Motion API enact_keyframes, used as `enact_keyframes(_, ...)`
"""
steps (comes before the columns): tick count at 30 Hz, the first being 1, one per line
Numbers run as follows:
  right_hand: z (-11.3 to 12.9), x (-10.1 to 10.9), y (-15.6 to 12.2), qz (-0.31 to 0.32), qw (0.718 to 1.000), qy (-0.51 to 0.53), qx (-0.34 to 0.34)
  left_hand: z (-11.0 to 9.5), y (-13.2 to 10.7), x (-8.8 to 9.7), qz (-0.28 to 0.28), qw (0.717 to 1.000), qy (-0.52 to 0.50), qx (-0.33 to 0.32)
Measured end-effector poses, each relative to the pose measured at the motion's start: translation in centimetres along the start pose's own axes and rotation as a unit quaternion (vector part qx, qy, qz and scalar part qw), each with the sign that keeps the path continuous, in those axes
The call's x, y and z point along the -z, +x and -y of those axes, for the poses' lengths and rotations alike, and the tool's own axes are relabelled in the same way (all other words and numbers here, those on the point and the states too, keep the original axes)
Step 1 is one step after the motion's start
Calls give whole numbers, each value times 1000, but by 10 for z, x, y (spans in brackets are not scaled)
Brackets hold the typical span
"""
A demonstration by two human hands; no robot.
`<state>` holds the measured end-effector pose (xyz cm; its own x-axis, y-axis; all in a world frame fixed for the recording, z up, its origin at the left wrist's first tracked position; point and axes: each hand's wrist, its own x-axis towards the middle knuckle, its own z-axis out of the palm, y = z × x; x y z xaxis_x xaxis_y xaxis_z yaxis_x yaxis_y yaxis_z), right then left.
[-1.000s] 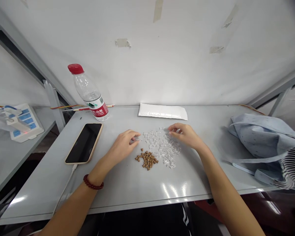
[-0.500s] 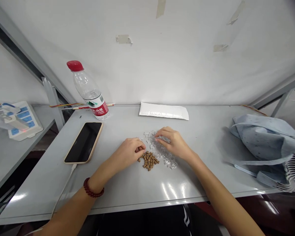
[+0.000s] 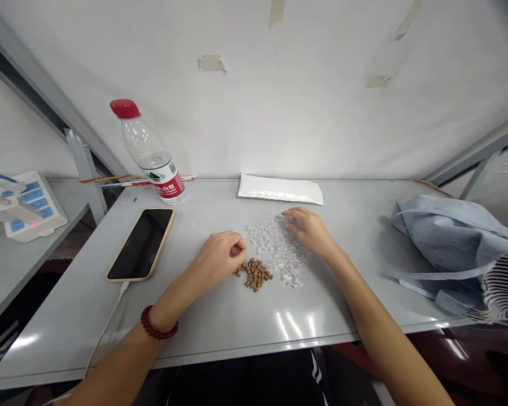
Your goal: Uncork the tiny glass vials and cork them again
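Observation:
My left hand is closed, with thumb and fingertips pinched together at the left edge of a small heap of brown pellets. Whatever may be between those fingertips is too small or hidden to name. Many small clear plastic pieces lie loosely spread to the right of the pellets. Over their upper right side is my right hand, palm down, fingers stretched and parted from the thumb. Some clear pieces are partly covered by it.
A phone on a white charging cable lies at the left. Behind it stands a water bottle with a red cap. A white packet rests by the wall. A blue cloth bag is at the right, a power strip at far left.
My right hand has moved right and slightly away from me, uncovering more clear pieces, which now lie more spread out. My left hand has drawn slightly left from the pellets, still pinched.

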<state>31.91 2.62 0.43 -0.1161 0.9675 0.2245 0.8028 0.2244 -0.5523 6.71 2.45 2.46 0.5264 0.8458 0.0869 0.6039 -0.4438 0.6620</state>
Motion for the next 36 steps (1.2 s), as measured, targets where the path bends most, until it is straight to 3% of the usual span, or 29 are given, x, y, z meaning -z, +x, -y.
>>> enact_keyframes(5,-1,-8,4,13,999,27,-18,1,1,-1,-30,999,-9,-22)
enact_keyframes(10,9,-6,4,-15,998,49,-25,-3,1,1,-68,995,-68,2)
enact_keyframes(13,25,-4,-2,-28,985,167,-30,-7,2,1,-133,979,-156,14)
enact_keyframes(17,50,-5,-12,30,929,364,-55,-10,3,-3,-192,945,-265,4)
enact_keyframes(21,62,-10,-17,83,875,468,-92,-11,2,-8,-186,937,-296,8)
enact_keyframes(24,65,-13,-17,98,852,501,-112,-11,2,-9,-180,941,-287,6)
enact_keyframes(29,68,-14,-18,106,841,520,-108,-11,1,-7,-183,943,-278,8)
enact_keyframes(36,71,-21,-20,80,840,528,-94,-10,1,-9,-180,952,-240,-53)
